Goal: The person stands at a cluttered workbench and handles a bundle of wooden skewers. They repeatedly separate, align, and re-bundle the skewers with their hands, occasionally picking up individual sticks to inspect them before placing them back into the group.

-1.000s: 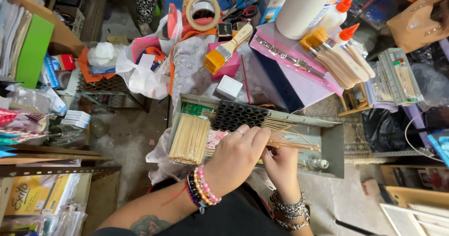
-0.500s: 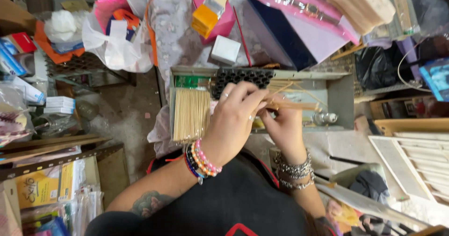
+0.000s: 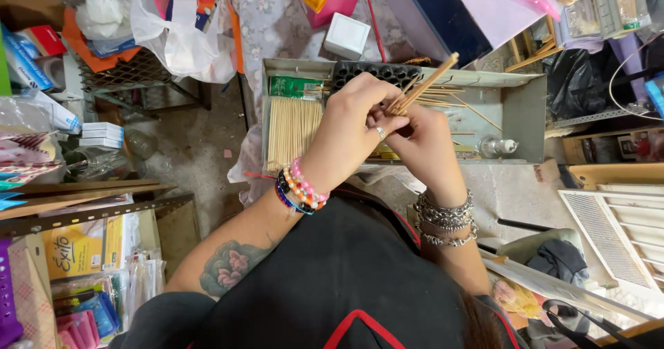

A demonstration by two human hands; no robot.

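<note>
Raised since before, the wooden sticks (image 3: pixel 423 86) tilt above the grey tray (image 3: pixel 523 117). Left hand (image 3: pixel 349 131) and right hand (image 3: pixel 425 145) both grip them, beside a stacked stick bundle (image 3: pixel 292 131).

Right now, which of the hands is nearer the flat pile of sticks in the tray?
Left. The left hand hovers just beside the stick pile; the right hand is farther off, beyond the left.

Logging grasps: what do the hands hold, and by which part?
Both the left hand and right hand pinch a small bundle of thin wooden sticks at its lower end.
</note>
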